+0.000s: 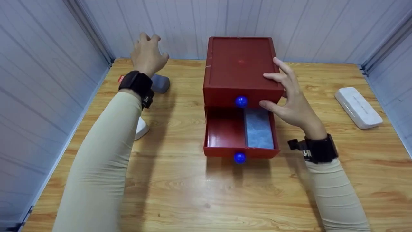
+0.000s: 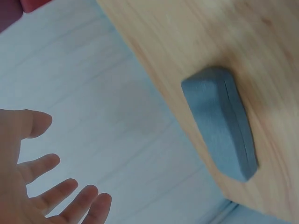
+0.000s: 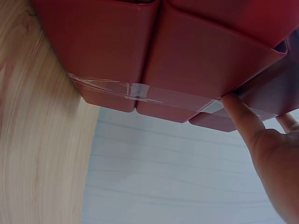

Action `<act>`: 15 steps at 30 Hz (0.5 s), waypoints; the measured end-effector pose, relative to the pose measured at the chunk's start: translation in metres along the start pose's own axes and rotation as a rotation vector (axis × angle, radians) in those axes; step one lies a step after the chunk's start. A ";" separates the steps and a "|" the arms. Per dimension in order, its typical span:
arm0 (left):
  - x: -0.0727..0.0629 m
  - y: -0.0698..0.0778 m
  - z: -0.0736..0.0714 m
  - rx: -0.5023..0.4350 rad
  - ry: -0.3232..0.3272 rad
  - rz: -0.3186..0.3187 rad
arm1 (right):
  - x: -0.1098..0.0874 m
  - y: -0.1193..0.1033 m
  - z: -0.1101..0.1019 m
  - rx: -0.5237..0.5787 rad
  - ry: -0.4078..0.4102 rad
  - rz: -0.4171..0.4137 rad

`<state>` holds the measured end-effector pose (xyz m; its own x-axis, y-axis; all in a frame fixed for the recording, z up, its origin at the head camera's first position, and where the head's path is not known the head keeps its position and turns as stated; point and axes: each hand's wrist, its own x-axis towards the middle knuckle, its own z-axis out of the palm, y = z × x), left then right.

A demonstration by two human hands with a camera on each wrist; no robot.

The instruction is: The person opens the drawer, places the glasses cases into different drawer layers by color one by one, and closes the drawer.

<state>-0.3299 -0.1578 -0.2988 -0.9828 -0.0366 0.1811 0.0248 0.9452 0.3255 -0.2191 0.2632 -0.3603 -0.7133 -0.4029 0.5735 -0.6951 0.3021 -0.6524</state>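
Pale walls [image 1: 225, 22] back the tabletop [image 1: 180, 193]. Far left, the outstretched left hand [image 1: 147, 54] hangs near a grey case [image 1: 161, 84], grip spread apart; centrally, the right hand [image 1: 293, 102] angles in, grip clasping the red drawer unit [image 1: 239, 64] along its right edge.

The red drawer unit [image 1: 240, 67] has bright blue knobs [image 1: 241, 101].
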 end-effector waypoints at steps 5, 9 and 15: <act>0.006 -0.004 0.006 0.035 -0.028 -0.034 | 0.000 0.000 0.000 0.000 0.000 0.002; 0.008 -0.010 0.017 0.058 -0.078 -0.076 | 0.000 0.000 0.001 0.010 0.003 0.009; 0.005 -0.025 0.038 0.106 -0.129 -0.129 | -0.001 0.000 0.003 0.025 0.004 0.006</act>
<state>-0.3428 -0.1691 -0.3416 -0.9920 -0.1239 0.0222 -0.1152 0.9646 0.2373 -0.2179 0.2616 -0.3625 -0.7181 -0.3978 0.5711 -0.6882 0.2834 -0.6679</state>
